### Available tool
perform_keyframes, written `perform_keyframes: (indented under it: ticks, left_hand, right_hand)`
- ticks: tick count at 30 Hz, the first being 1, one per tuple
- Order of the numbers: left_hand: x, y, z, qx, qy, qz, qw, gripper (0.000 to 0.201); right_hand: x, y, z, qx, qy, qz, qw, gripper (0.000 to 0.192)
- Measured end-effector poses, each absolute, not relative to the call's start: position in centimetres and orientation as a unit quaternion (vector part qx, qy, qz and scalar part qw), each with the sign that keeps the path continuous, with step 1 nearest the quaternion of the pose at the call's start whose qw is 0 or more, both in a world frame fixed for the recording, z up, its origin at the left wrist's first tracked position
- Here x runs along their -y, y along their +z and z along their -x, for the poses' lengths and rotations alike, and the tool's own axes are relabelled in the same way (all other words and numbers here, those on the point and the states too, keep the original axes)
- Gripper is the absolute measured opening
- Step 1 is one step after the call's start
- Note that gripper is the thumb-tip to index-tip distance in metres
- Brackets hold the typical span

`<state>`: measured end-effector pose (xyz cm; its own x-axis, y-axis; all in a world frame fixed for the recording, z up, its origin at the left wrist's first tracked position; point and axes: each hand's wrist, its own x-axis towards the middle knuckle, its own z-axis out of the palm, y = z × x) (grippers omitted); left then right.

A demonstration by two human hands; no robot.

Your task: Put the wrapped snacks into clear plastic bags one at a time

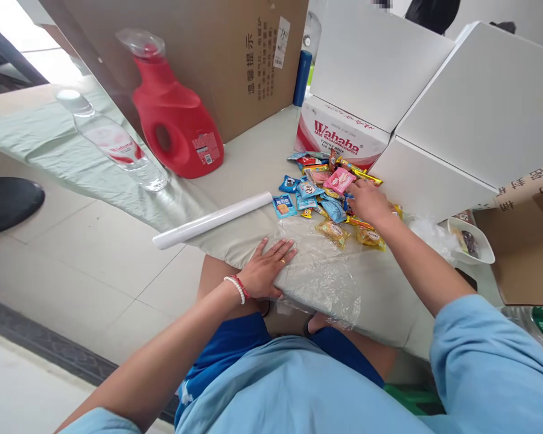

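Near left, the left hand is lying spread on plastic; the right hand, pinch hidden, is touching snacks still lying loose.

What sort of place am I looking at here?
Probably a home or small shop room; I can't tell which. A cloth-covered table bears a pile of wrapped snacks, a red jug and a Wahaha water carton.

Glossy pale-grey square floor tiles lie off the near edge of the pale-green-cloth-covered table, bounded by a dark patterned floor strip; bright white glare shows beyond the table's far left corner.
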<state>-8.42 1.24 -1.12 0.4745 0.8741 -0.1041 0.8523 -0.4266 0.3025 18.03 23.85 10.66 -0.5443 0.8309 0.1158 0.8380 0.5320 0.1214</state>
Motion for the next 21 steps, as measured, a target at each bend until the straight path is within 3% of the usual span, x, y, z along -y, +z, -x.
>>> perform_keyframes:
  ticks: [5, 9, 12, 14, 17, 21]
  left_hand:
    - [-1.2, -1.3, 8.1, -0.516, 0.031, -0.844, 0.142, 0.123]
    - [-1.3, -1.4, 7.8, -0.521, 0.041, -0.839, 0.151, 0.124]
    - [-1.2, -1.5, 7.7, -0.523, 0.058, -0.836, 0.154, 0.123]
    - [-1.1, -1.6, 7.7, -0.522, 0.071, -0.836, 0.151, 0.123]
    - [-1.0, -1.8, 7.8, -0.517, 0.08, -0.839, 0.148, 0.124]
    - [-1.2, -1.7, 8.3, -0.497, 0.072, -0.849, 0.165, 0.126]
  right_hand:
    - [-26.4, 8.0, -15.4, 0.868, -0.093, 0.487, 0.035, 0.03]
    - [-26.6, 9.9, -16.2, 0.854, -0.038, 0.494, 0.155, 0.022]
    - [-23.1, 11.5, -17.9, 0.792, 0.154, 0.481, 0.342, 0.017]
    - [-19.0, 11.5, -18.9, 0.727, 0.331, 0.445, 0.406, 0.022]
    - [-11.9, 9.2, -19.4, 0.635, 0.523, 0.428, 0.374, 0.03]
    - [-5.7, 4.5, -19.9, 0.587, 0.58, 0.47, 0.314, 0.037]
